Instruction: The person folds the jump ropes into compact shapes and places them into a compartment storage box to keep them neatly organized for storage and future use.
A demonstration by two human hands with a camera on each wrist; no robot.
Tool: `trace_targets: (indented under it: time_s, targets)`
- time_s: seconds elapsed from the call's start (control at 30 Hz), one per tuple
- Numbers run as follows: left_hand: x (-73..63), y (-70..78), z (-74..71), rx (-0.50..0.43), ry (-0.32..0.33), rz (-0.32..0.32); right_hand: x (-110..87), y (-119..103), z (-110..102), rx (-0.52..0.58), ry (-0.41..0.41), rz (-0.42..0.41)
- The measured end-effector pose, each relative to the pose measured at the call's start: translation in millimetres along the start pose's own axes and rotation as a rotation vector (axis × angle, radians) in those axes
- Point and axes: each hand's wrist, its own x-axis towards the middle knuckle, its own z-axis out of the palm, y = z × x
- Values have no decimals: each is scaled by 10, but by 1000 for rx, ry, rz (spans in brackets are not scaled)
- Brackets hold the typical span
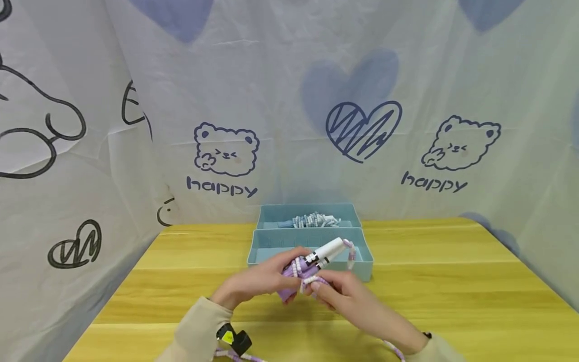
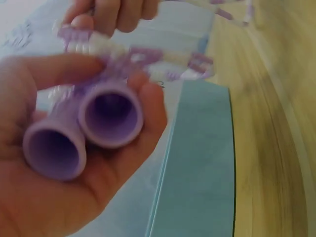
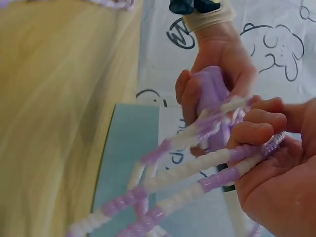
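Observation:
Two purple-and-white jump rope handles lie side by side in my left hand, fingers and thumb curled round them. Their hollow purple ends face the left wrist camera. Purple and white beaded rope crosses round the handles, and one piece hangs from a white tip. With my right hand I pinch part of the beaded rope close beside the handles. In the right wrist view, several strands run out from my right fingers. How many turns go round the handles I cannot tell.
Behind the hands stands a light blue box with two compartments. A blue-and-white beaded jump rope lies in its back compartment. More purple and white rope trails by the wooden table's near edge. A printed curtain hangs behind.

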Motion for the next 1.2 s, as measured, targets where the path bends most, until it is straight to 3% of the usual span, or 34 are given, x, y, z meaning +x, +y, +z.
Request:
trace_targets:
  time_s: [0.13,0.3,0.43,0.6,0.73,0.9,1.0,1.1,1.2]
  targets:
    - [-44,14,-41,-66,-156,-16,18,6,25,171,-14,29]
    - [-41,-11,-81,-196,-296,-1,27,10,74,216,10,16]
    - [-45,-49,-91,-262,-307,20,27,0,98,199,83,33]
    - [-12,-38,6,-97,-203,13,12,-10,103,127,92,100]
    - [11,-15,44,78,-136,14,19,-9,18,-17,152,61]
    - [-16,6,-3,240,-136,13,16,5,-164,-513,304,-134]
    - [-41,13,-34,248,-156,6,11,34,-231,-728,334,-172]
    - [-67,13,-63,191,-160,-11,6,61,-242,-755,308,-79]
    - [-87,11,-79,121,-160,-28,0,79,-219,-638,264,39]
